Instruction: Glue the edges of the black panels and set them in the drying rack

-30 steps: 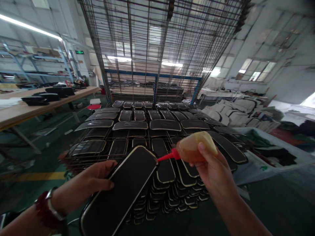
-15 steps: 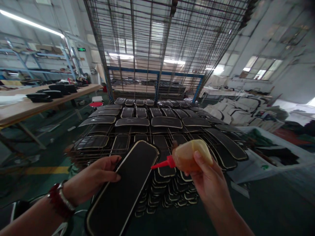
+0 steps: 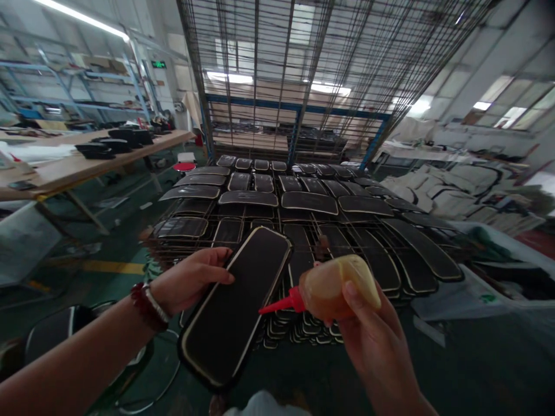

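My left hand [image 3: 202,276] grips the left edge of a long black panel [image 3: 238,306] with rounded corners, its thumb on the face. A pale yellowish line runs along the panel's border. The panel is tilted, its far end pointing up and to the right. My right hand [image 3: 368,323] is closed round a translucent squeeze bottle [image 3: 333,289] of amber liquid, probably glue. The bottle lies sideways, and its red nozzle [image 3: 277,304] points left, with the tip at the panel's right edge. Whether the tip touches the panel I cannot tell.
A wire rack [image 3: 277,115] slopes up ahead, its lower shelves covered with several similar black panels [image 3: 310,203]. Left stand a wooden table [image 3: 143,151] and a red stool [image 3: 184,166]. Right are a white bin [image 3: 511,294] and piled white pieces [image 3: 437,190].
The nozzle tip has moved down along the panel's right edge, toward me. The panel's near end has come into view. My view has turned slightly left and down.
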`<state>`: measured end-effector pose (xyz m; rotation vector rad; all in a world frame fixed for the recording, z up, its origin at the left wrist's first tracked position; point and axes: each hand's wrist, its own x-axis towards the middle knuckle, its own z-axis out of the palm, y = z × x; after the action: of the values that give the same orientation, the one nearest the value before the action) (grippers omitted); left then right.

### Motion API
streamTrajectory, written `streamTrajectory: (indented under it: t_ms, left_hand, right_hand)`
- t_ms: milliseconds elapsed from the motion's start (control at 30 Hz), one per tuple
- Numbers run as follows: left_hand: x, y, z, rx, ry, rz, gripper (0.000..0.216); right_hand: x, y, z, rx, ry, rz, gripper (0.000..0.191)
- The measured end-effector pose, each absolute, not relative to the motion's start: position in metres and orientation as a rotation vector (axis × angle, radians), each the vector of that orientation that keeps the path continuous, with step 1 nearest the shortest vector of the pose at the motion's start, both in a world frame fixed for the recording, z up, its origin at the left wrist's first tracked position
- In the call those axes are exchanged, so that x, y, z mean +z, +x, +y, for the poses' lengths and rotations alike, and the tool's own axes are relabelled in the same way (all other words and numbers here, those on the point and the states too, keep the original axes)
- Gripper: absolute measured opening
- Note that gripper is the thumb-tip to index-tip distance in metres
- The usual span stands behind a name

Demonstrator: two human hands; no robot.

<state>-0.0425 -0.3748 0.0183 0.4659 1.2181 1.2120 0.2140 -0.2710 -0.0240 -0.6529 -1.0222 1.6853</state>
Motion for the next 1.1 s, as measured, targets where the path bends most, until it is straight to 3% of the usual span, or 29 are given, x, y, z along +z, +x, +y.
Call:
streamTrajectory:
  t_ms: [833,1000,1100]
  left_hand:
    - [0.016,-0.050,-0.363,1.558,0.243,1.404,0.022]
    - [0.009,-0.042,-0.364,1.578,0.224,1.346,0.025]
    - [0.006,-0.028,-0.365,1.511,0.227,1.301,0.026]
  right_hand:
    - [-0.045,0.221,-0.294,1.723,-0.768,-0.972,0.058]
    - [-0.047,0.206,-0.289,1.987,-0.677,-0.904,0.040]
    - [-0.032,0.191,-0.266,1.887,-0.638,-0.835,0.038]
